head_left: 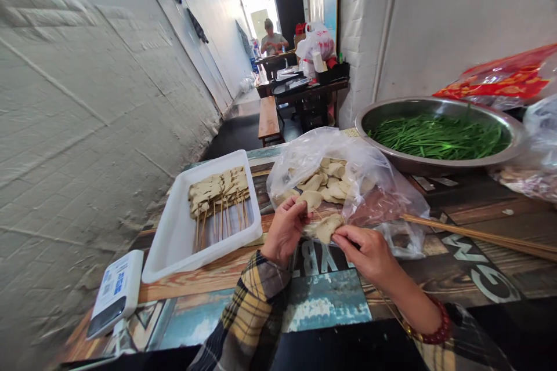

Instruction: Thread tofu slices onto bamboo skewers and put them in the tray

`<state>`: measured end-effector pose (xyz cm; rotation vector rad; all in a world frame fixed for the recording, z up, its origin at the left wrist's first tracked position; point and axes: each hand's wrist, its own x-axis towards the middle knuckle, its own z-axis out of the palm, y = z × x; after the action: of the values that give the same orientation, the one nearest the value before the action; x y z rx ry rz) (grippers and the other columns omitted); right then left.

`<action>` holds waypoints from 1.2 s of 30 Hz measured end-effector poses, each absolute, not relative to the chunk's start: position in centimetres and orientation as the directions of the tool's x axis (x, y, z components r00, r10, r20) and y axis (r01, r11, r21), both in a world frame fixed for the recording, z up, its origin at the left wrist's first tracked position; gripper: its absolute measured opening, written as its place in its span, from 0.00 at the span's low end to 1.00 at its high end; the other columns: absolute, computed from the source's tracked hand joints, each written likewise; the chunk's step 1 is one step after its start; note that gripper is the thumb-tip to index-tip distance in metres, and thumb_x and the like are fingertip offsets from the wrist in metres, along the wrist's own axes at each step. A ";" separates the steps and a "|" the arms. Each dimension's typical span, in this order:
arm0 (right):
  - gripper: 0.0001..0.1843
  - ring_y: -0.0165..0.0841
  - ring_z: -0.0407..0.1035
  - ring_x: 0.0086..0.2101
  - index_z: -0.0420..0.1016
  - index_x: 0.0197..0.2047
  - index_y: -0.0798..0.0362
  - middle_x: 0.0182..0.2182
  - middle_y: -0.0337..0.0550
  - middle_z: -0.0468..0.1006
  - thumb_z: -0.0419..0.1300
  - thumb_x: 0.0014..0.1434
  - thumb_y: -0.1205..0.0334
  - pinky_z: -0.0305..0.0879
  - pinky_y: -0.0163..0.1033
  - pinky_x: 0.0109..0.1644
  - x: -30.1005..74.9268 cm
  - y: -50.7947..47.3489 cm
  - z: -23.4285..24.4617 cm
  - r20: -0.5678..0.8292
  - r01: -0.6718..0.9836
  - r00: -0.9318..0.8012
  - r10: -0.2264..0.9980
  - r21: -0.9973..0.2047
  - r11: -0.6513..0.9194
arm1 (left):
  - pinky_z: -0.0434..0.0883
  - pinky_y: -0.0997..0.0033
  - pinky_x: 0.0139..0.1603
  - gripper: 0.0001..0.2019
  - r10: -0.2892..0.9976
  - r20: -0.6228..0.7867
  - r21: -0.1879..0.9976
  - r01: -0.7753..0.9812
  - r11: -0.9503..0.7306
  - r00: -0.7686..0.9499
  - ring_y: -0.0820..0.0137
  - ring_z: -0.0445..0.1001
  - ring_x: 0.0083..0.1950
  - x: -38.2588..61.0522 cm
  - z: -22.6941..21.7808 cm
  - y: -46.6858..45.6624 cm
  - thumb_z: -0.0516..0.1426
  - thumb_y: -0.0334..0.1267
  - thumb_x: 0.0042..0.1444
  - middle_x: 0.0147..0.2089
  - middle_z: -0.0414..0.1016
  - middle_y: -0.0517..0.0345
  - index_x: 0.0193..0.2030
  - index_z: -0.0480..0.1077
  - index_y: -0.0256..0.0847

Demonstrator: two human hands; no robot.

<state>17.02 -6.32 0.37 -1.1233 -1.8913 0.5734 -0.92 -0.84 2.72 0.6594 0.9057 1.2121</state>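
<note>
Worktop (331, 301) lies open to its near edge (white tray (174, 237) at left). Left hand (285, 231) and right hand (368, 252) grip a pale slice (328, 226) between closed fingers.

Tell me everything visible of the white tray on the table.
The white tray is rectangular, plastic-looking, with a raised rim. It lies flat on the wooden table, left of the clear bag. Its far half holds a row of skewers with pale pieces, sticks pointing toward the person. The left hand and right hand are apart from it.
</note>
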 end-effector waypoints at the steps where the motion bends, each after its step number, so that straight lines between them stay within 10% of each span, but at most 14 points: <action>1: 0.12 0.29 0.70 0.23 0.76 0.32 0.54 0.23 0.38 0.77 0.54 0.64 0.63 0.59 0.32 0.29 17.0 -6.3 0.3 0.441 0.488 -0.245 0.864 -0.713 0.503 | 0.62 0.79 0.25 0.15 0.966 -0.238 0.826 -0.503 0.254 0.097 0.77 0.68 0.24 -0.9 2.7 -0.9 0.68 0.35 0.40 0.25 0.69 0.64 0.28 0.65 0.37; 36: 0.17 0.30 0.68 0.21 0.77 0.31 0.52 0.20 0.39 0.75 0.51 0.66 0.57 0.63 0.33 0.29 17.2 -6.2 -0.3 0.403 0.494 -0.281 0.871 -0.718 0.491 | 0.60 0.76 0.24 0.13 0.952 -0.248 0.824 -0.477 0.305 0.180 0.76 0.67 0.23 -1.2 3.2 -1.3 0.67 0.38 0.41 0.24 0.68 0.61 0.28 0.70 0.35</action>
<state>17.25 -6.23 -0.25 -1.1280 -1.9346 0.5957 -1.22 -1.32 3.16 0.6723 0.8730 1.1244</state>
